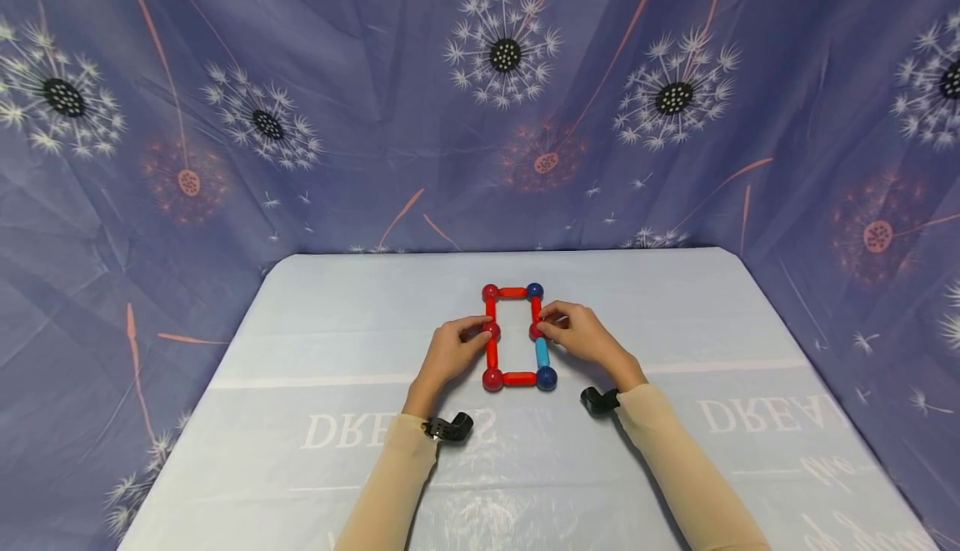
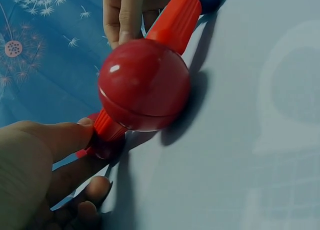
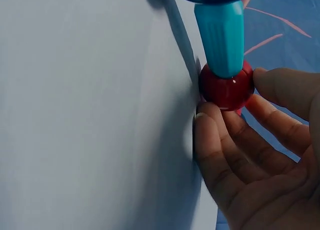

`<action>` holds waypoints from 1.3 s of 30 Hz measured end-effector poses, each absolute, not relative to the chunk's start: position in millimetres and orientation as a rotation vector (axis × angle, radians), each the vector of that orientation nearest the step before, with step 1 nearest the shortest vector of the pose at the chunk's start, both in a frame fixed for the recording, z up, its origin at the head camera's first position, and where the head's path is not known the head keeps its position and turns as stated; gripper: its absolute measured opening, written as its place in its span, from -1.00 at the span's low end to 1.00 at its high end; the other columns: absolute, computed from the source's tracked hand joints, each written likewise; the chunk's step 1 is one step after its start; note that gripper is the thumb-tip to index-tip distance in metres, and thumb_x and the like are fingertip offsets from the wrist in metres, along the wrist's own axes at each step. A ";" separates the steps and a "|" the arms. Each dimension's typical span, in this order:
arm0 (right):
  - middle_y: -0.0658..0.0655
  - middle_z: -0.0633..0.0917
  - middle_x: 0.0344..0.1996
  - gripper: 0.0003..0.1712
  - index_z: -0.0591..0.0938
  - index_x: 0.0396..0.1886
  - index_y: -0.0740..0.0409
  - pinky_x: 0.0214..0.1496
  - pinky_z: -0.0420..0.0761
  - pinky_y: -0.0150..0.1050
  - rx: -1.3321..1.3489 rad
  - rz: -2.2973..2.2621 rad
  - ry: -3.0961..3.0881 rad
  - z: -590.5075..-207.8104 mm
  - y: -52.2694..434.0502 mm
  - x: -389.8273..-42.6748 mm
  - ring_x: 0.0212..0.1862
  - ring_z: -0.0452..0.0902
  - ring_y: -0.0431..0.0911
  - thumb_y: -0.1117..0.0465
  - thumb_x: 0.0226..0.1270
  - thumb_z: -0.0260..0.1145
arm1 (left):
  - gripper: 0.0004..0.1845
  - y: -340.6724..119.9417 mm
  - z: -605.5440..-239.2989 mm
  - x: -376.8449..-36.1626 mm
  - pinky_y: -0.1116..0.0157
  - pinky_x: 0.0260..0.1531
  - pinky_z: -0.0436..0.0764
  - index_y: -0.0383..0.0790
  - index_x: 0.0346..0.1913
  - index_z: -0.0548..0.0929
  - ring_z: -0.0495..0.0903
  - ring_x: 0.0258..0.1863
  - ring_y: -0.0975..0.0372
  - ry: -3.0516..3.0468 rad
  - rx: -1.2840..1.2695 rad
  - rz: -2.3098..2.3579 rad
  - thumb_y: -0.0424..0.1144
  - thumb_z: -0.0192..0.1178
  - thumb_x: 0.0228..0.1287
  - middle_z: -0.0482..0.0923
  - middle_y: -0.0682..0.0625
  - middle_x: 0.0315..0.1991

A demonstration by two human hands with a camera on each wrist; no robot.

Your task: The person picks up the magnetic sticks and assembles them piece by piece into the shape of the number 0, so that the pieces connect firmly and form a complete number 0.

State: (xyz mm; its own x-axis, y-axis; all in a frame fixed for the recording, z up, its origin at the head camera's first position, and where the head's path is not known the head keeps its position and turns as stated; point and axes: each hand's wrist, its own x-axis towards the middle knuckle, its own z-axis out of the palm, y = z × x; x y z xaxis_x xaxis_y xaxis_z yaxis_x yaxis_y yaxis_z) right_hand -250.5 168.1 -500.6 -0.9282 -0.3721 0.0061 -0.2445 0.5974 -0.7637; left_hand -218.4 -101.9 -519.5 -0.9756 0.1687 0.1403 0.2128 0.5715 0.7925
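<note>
A flat rectangular frame of balls and short sticks lies on the table in the head view. My left hand pinches the frame's left side at the middle red ball. In the left wrist view the thumb lies against a red stick, behind the large red corner ball. My right hand holds the opposite red ball between thumb and fingers. A light blue stick joins that ball to the near dark blue ball. Another dark blue ball forms the far right corner.
The white table has mirrored printed lettering on its cover. A purple dandelion-print cloth hangs behind it and along the sides. Each wrist wears a small black camera; the left one sits close to the tabletop.
</note>
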 end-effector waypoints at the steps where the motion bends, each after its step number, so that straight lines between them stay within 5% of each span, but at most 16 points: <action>1: 0.14 0.75 -0.06 -0.71 0.69 0.10 0.12 0.05 0.70 -0.06 -0.517 -1.240 2.667 -500.9 167.5 -251.1 -0.03 0.70 0.03 0.11 0.51 0.33 | -0.68 -102.2 -519.3 -218.7 0.27 -0.21 0.58 -0.11 0.18 0.75 0.57 -0.28 0.21 -2.743 -0.339 -1.391 -0.21 0.32 0.41 0.76 -0.06 0.02; 9: 0.12 0.76 -0.07 -0.72 0.70 0.08 0.09 0.03 0.70 -0.08 -0.534 -1.259 2.653 -502.4 159.4 -255.6 -0.05 0.71 0.01 0.09 0.49 0.35 | -0.67 -109.7 -517.2 -222.7 0.13 -0.03 0.69 -0.15 0.19 0.73 0.72 -0.14 0.13 -2.750 -0.360 -1.385 -0.23 0.33 0.41 0.76 -0.09 0.06; 39: 0.17 0.71 -0.06 -0.66 0.66 0.14 0.15 0.00 0.68 -0.14 -0.478 -1.277 2.630 -500.3 124.1 -275.2 -0.02 0.65 0.03 0.16 0.44 0.36 | -0.69 -130.8 -506.0 -240.1 0.09 -0.02 0.71 -0.23 0.17 0.72 0.78 -0.12 0.03 -2.753 -0.314 -1.357 -0.29 0.30 0.42 0.75 -0.16 0.06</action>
